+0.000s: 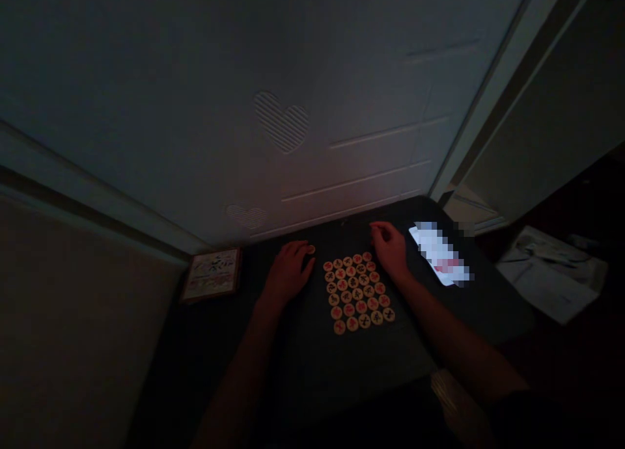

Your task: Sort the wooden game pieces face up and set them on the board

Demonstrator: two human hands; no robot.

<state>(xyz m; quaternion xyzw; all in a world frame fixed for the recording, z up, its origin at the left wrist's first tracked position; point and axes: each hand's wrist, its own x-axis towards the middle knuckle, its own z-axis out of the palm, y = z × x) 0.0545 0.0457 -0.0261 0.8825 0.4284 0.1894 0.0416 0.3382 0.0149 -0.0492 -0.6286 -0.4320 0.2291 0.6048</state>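
My left hand [289, 268] rests on the dark tabletop, with a round Chinese chess piece [311, 249] at its fingertips and the thumb close by. To its right, Chinese chess pieces [353, 281] with red and black characters lie flat in tight rows, forming a rectangular block. Beside the far right corner of that block is my right hand [389, 246], resting on its side. Its fingers are loosely bent with a gap toward the thumb, and I see nothing in them. The picture is dark, so finger details are faint.
A flat box [212, 274] with printed characters lies at the table's left end. A lit phone [434, 250] is right of my right hand. Behind the dark table [312, 351] rises a pale panel [342, 84] with heart shapes. Papers [551, 273] lie beyond the right edge.
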